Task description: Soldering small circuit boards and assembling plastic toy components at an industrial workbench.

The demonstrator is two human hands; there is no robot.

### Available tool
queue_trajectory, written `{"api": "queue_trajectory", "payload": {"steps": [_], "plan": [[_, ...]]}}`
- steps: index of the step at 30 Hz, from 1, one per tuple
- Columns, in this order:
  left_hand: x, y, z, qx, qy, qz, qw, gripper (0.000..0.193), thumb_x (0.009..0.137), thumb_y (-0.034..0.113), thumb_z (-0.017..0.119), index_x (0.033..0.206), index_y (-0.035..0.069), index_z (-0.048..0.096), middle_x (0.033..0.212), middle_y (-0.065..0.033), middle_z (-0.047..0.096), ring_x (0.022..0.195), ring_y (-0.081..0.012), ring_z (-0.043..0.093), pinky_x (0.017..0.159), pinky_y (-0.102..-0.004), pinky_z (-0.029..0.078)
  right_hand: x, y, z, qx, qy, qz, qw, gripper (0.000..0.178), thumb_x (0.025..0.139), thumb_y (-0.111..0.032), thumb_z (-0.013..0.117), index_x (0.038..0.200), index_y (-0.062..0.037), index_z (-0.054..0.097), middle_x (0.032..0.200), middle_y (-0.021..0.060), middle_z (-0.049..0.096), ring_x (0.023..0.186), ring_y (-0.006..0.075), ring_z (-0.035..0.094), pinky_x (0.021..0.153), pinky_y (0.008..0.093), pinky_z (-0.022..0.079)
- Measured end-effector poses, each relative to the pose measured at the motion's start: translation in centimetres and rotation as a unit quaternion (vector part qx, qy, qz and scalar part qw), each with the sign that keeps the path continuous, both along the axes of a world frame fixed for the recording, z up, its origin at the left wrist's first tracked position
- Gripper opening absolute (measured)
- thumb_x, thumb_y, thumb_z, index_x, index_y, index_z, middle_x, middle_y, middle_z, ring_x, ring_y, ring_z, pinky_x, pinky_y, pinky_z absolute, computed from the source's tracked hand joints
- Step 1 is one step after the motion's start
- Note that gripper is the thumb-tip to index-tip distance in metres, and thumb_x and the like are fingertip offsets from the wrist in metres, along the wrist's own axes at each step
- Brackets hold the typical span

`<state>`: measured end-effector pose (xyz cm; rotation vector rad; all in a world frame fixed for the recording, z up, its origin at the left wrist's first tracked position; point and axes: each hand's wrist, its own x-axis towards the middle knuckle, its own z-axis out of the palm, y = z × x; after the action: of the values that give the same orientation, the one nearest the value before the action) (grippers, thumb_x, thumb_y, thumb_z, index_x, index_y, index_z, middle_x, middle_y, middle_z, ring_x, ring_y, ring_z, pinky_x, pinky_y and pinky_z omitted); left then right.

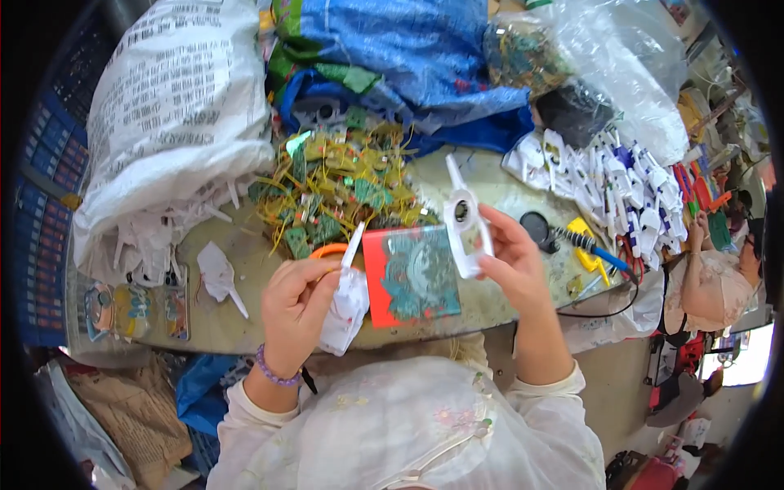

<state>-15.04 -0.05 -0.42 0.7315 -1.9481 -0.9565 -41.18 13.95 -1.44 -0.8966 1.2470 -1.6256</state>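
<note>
My right hand (519, 260) pinches a white plastic housing (465, 224) by its right edge. The housing has a narrow stem pointing away from me and a dark round opening. In my left hand (296, 304), thumb and fingers are closed on a white plastic shell (345, 309) with a pointed tip. An orange ring-like piece (328, 251) shows just behind those fingers, partly hidden. Between my hands lies a red pad (376, 282) with a dark green worn cover. Just beyond is a heap of green circuit boards with yellow wires (343, 184).
A loose white shell (216, 273) lies left, near a white woven sack (180, 122) spilling more. A blue bag (392, 49) stands at the back. On the right are a white housing pile (621, 180), a blue-handled soldering iron (608, 257) with cord, and a black round cap (536, 229).
</note>
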Motion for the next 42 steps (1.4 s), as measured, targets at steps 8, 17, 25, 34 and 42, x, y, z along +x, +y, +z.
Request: {"api": "queue_trajectory", "payload": {"steps": [8, 17, 25, 34, 42], "plan": [[-1.1, 2.0, 0.6, 0.040, -0.042, -0.022, 0.998, 0.012, 0.079, 0.004, 0.071, 0.090, 0.003, 0.068, 0.082, -0.0062, 0.068, 0.063, -0.0151, 0.054, 0.060, -0.0282, 0.043, 2.2, 5.2, -0.4, -0.116, -0.031, 0.081, 0.989, 0.069, 0.081, 0.003, 0.065, 0.143, 0.0000, 0.035, 0.117, 0.0118, 0.058, 0.103, 0.0159, 0.059, 0.085, 0.0289, 0.051], [-1.2, 2.0, 0.3, -0.030, -0.057, -0.026, 0.998, 0.014, 0.077, 0.006, 0.073, 0.090, 0.004, 0.069, 0.081, -0.0067, 0.067, 0.070, -0.0200, 0.056, 0.063, -0.0304, 0.043, 4.9, 2.9, 1.5, 0.101, 0.082, 0.062, 0.989, 0.052, 0.085, 0.002, 0.062, 0.135, -0.0044, 0.051, 0.111, 0.0060, 0.062, 0.078, 0.0055, 0.056, 0.067, 0.0212, 0.047], [-1.8, 2.0, 0.7, 0.004, -0.070, -0.075, 0.995, 0.016, 0.077, 0.007, 0.073, 0.092, 0.005, 0.070, 0.082, -0.0061, 0.069, 0.073, -0.0213, 0.058, 0.066, -0.0315, 0.044, 5.4, 1.4, 2.5, 0.045, 0.442, -0.039, 0.895, 0.026, 0.075, -0.012, 0.074, 0.099, -0.0049, 0.067, 0.076, 0.0078, 0.061, 0.069, 0.0224, 0.057, 0.060, 0.0330, 0.044], [-2.8, 2.4, 1.2, -0.089, -0.090, -0.104, 0.986, 0.017, 0.074, 0.006, 0.074, 0.091, 0.007, 0.070, 0.082, -0.0043, 0.068, 0.073, -0.0228, 0.059, 0.069, -0.0324, 0.045, 6.7, -2.7, 2.5, -0.058, 0.423, -0.045, 0.903, 0.014, 0.071, -0.009, 0.078, 0.083, -0.0059, 0.070, 0.077, 0.0059, 0.064, 0.071, 0.0211, 0.058, 0.062, 0.0320, 0.042], [-2.4, 1.8, 0.9, -0.096, -0.096, -0.119, 0.984, 0.018, 0.074, 0.007, 0.074, 0.091, 0.008, 0.071, 0.084, -0.0036, 0.068, 0.075, -0.0219, 0.058, 0.068, -0.0324, 0.044, 5.9, -1.6, 1.7, -0.235, 0.591, -0.058, 0.770, 0.027, 0.062, -0.010, 0.077, 0.088, -0.0111, 0.073, 0.075, -0.0002, 0.057, 0.063, 0.0169, 0.051, 0.052, 0.0282, 0.040]]}}
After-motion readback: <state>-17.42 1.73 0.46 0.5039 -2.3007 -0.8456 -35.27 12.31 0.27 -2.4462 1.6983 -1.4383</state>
